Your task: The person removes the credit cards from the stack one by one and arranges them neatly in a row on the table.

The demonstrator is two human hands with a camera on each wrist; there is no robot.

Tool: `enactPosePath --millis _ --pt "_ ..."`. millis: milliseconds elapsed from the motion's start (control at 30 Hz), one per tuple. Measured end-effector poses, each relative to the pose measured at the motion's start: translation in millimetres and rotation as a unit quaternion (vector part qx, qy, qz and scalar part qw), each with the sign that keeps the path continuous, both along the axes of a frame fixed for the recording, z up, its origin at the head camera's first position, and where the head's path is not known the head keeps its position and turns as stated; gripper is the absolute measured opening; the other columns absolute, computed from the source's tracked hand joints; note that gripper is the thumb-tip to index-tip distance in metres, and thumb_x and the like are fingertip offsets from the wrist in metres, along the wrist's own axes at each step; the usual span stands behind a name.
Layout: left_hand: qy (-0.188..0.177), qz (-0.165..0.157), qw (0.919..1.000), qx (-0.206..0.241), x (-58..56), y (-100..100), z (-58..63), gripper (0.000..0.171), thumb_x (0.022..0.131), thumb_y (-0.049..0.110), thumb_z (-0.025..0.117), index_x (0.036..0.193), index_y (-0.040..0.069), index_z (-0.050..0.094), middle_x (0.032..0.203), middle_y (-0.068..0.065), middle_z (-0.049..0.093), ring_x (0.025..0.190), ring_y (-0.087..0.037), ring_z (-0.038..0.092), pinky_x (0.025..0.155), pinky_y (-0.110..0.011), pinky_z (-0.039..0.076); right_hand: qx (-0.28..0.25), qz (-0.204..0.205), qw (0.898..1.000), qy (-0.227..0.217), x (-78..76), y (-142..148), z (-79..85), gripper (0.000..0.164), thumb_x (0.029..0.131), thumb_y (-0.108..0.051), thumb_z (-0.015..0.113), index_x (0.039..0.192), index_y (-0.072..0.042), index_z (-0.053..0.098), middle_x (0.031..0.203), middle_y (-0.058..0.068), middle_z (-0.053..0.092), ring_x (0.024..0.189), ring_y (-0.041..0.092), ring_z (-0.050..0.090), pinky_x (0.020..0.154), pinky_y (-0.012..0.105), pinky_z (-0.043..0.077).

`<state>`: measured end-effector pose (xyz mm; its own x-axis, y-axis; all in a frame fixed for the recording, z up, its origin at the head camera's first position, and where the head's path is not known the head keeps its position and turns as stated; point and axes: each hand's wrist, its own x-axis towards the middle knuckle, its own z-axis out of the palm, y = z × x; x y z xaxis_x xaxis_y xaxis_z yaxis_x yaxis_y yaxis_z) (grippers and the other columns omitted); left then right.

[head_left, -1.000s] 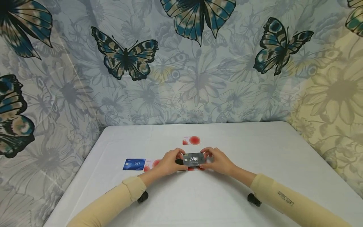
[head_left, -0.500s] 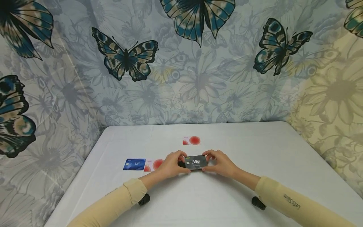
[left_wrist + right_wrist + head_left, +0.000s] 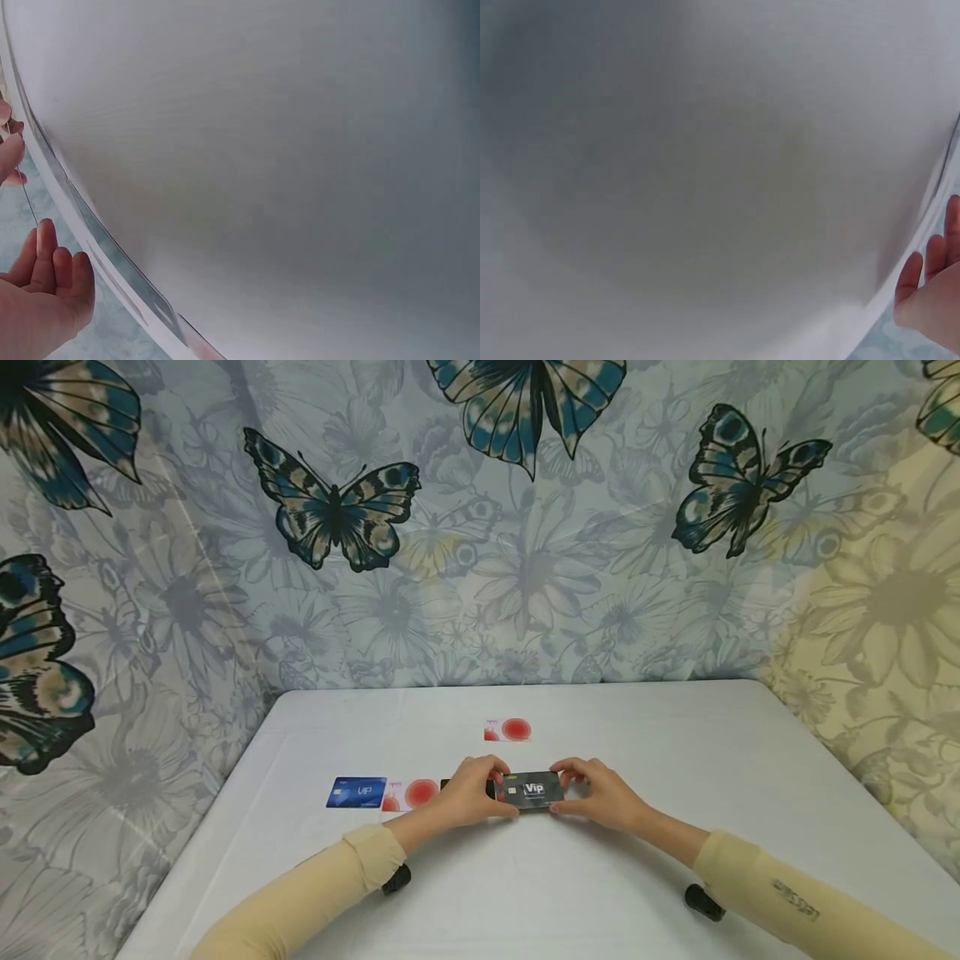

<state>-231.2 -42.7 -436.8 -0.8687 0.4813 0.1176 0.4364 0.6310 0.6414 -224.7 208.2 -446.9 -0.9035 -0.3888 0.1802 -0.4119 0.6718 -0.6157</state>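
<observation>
Both hands hold a dark grey card marked "Vip" [image 3: 533, 790] in the middle of the table. My left hand [image 3: 471, 792] pinches its left end between thumb and fingers. At the opposite end, my right hand [image 3: 606, 795] pinches the card the same way. A black card [image 3: 446, 783] lies partly hidden behind the left hand, and a reddish sliver shows beside the grey card. Left of these lie a white card with a red circle [image 3: 410, 795] and a blue VIP card [image 3: 356, 792]. In the left wrist view, a thin card edge runs from the left hand [image 3: 49, 300] to the other fingers.
Farther back on the white table [image 3: 660, 735] lies another white card with a red circle [image 3: 507, 730]. A butterfly-patterned cloth [image 3: 525, 568] hangs behind the table. Dark devices [image 3: 703, 902] sit under the wrists.
Both hands have moved right with the grey card, and it has come slightly nearer. More of the white-and-red card and the black card's left end now show beside the left hand.
</observation>
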Motion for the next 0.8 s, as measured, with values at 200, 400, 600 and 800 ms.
enactPosePath --millis 200,400,600,800 --pt "0.011 -0.014 0.9997 -0.015 -6.2 14.8 -2.3 0.054 0.064 0.035 0.083 0.105 0.011 0.058 0.088 0.004 0.054 0.086 -0.012 0.039 0.073 -0.024 0.036 0.007 -0.004 1.000 0.002 0.9 13.8 -1.7 0.055 0.068 -0.036 0.080 0.115 -0.018 0.059 0.086 -0.010 0.057 0.087 0.017 0.048 0.077 0.035 0.039" --pt "0.019 -0.022 0.9989 -0.038 -9.1 32.3 -3.0 0.054 0.064 0.036 0.083 0.106 0.012 0.059 0.092 0.003 0.056 0.089 -0.013 0.040 0.076 -0.023 0.037 0.011 -0.012 1.000 0.001 2.0 30.1 -4.1 0.054 0.068 -0.037 0.080 0.115 -0.017 0.059 0.086 -0.010 0.058 0.087 0.016 0.047 0.078 0.036 0.039" --pt "0.019 -0.021 0.9975 -0.064 -13.1 48.3 -3.0 0.054 0.066 0.039 0.081 0.106 0.013 0.058 0.096 0.003 0.054 0.094 -0.013 0.040 0.076 -0.022 0.039 0.016 -0.014 1.000 -0.003 0.8 44.1 -2.7 0.054 0.069 -0.036 0.080 0.115 -0.016 0.059 0.088 -0.008 0.057 0.088 0.017 0.046 0.080 0.037 0.038" --pt "0.028 -0.020 0.9958 -0.085 -15.3 62.8 -2.8 0.054 0.067 0.040 0.080 0.108 0.013 0.058 0.100 0.002 0.052 0.098 -0.014 0.039 0.079 -0.023 0.038 0.018 -0.011 1.000 0.009 -1.0 56.6 -4.2 0.054 0.068 -0.033 0.081 0.114 -0.012 0.061 0.088 -0.005 0.058 0.088 0.018 0.045 0.080 0.038 0.037"
